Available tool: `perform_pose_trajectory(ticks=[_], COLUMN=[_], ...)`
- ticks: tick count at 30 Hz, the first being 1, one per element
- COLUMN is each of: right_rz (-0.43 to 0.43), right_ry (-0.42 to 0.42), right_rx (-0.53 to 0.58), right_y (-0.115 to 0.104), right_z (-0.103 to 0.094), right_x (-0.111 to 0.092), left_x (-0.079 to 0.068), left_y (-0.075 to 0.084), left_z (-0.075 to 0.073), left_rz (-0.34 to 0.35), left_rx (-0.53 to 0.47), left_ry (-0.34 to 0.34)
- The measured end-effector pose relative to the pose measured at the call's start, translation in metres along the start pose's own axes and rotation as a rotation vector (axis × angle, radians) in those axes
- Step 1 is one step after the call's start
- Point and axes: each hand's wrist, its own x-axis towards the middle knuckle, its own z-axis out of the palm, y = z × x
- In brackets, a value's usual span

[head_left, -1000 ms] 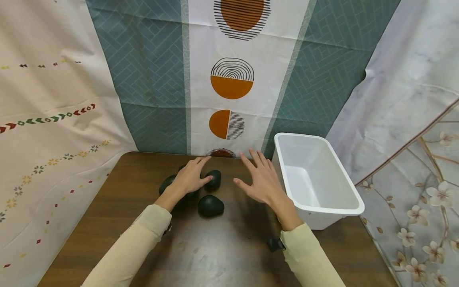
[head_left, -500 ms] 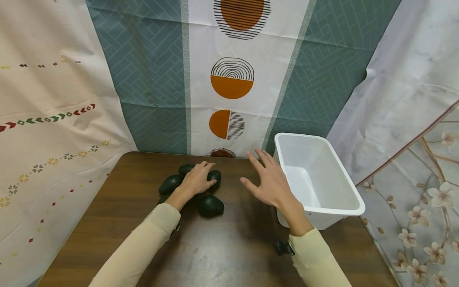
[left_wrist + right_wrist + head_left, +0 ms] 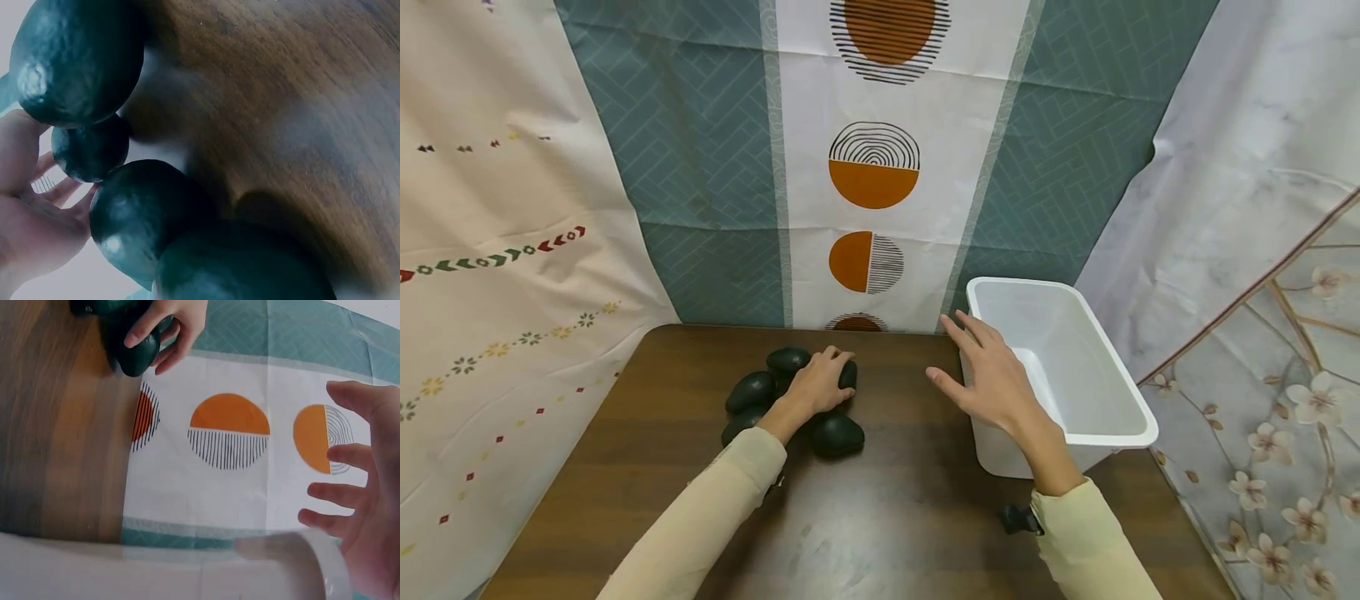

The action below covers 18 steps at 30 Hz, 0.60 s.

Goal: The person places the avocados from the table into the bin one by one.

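Observation:
Several dark green avocados lie clustered on the left half of the table. My left hand (image 3: 815,385) reaches over the cluster and grips the rightmost rear avocado (image 3: 848,376), its thumb on the near side. In the right wrist view, that avocado (image 3: 139,356) sits between thumb and fingers. Around the hand are a front avocado (image 3: 837,436), a left avocado (image 3: 751,391) and a back avocado (image 3: 787,361). My right hand (image 3: 996,385) hovers with fingers spread at the left side of the white plastic bin (image 3: 1112,440), holding nothing.
The brown wooden table (image 3: 887,517) carries the bin at its right side. A patterned curtain (image 3: 707,167) hangs along the back edge. A floral cloth (image 3: 1262,433) borders the right side, a cream cloth (image 3: 512,333) the left.
My left hand has come down onto the rightmost rear avocado and closed round it. My right hand has drifted right, toward the bin. The head view has shifted slightly.

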Motion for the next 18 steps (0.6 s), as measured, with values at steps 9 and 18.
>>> perform_pose_trajectory(ticks=[9,18], right_rz=[0.057,0.067], right_ry=[0.017,0.043], right_rx=[0.045,0.061], right_y=[0.022,0.043], right_z=[-0.017,-0.033], right_x=[-0.012,-0.018], left_x=[0.003,0.006], left_y=[-0.002,-0.006], left_z=[0.003,-0.002], left_rz=[-0.008,-0.035], left_rx=[-0.034,-0.052], left_ry=[-0.010,-0.032])
